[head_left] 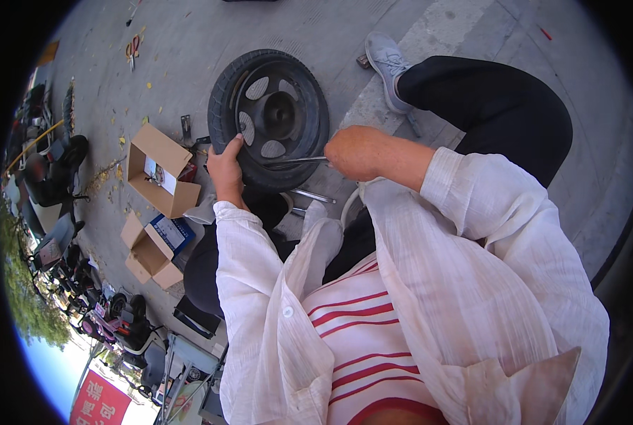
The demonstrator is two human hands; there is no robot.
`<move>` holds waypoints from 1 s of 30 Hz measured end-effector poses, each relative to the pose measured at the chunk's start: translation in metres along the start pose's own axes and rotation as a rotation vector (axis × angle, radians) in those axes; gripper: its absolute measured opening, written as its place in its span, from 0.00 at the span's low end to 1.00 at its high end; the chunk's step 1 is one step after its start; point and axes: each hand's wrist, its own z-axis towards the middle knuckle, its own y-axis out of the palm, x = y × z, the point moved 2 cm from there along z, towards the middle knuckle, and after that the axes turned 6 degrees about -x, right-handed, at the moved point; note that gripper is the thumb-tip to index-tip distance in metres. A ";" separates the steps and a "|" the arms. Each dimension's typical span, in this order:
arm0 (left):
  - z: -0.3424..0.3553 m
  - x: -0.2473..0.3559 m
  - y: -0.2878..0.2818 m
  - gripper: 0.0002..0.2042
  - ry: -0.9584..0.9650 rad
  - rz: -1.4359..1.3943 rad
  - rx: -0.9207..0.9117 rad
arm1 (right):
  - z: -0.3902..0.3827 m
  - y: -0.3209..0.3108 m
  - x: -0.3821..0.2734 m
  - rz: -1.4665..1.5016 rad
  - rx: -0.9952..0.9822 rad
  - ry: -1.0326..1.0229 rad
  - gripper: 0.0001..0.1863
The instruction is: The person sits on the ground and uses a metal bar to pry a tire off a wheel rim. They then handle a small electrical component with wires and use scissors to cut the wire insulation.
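A black tyre on a wheel rim [304,106] with lighter spoke openings rests on the grey pavement in front of me. My left hand [226,164] grips the tyre's lower left side, thumb on the sidewall. My right hand [352,151] is closed on a thin metal bar [298,160], whose far part reaches into the lower edge of the wheel, between tyre and rim. More shiny metal bars [313,195] lie just below the wheel, beside my legs.
Open cardboard boxes [139,177] stand at left, with scissors [133,49] farther up. My shoe [388,64] and bent leg [515,113] are at upper right. Parked scooters [54,184], a red banner [98,400] and a metal frame [185,368] fill the left rim.
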 end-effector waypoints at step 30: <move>-0.029 0.009 0.055 0.23 0.056 -0.257 0.179 | -0.039 0.016 -0.028 0.789 0.022 -0.029 0.12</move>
